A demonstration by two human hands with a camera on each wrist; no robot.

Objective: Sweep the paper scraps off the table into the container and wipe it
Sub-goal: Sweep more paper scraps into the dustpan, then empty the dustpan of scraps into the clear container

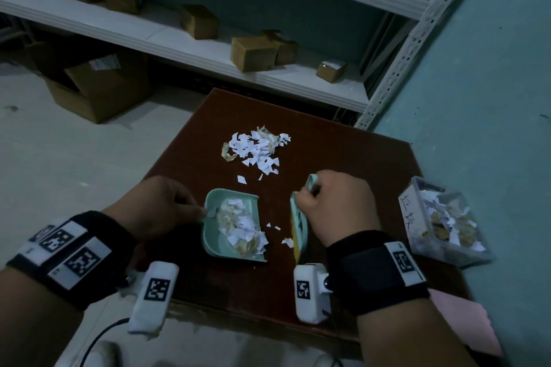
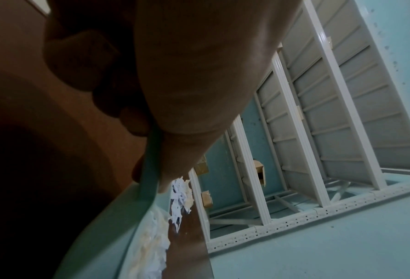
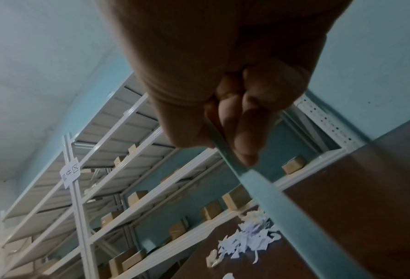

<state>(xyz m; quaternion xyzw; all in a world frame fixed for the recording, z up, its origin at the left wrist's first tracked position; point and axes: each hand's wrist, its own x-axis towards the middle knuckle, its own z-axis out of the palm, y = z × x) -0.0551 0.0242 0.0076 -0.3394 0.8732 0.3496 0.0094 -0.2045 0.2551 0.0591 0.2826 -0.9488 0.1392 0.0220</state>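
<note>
A teal dustpan (image 1: 212, 236) lies on the dark red table (image 1: 343, 158), holding a heap of white and tan paper scraps. My left hand (image 1: 167, 205) pinches the dustpan's handle (image 2: 149, 169) at its left side. My right hand (image 1: 334, 208) grips the handle of a teal hand brush (image 1: 299, 222), which stands on the table just right of the dustpan; the brush handle (image 3: 270, 192) runs out from under my curled fingers (image 3: 249, 136). A few small scraps (image 1: 281, 235) lie between pan and brush. A larger pile of scraps (image 1: 256, 150) sits farther back on the table.
A clear plastic container (image 1: 441, 217) with scraps inside stands at the table's right edge, by the teal wall. White metal shelving (image 1: 208, 48) with cardboard boxes runs behind the table. An open carton (image 1: 98, 89) sits on the floor at left.
</note>
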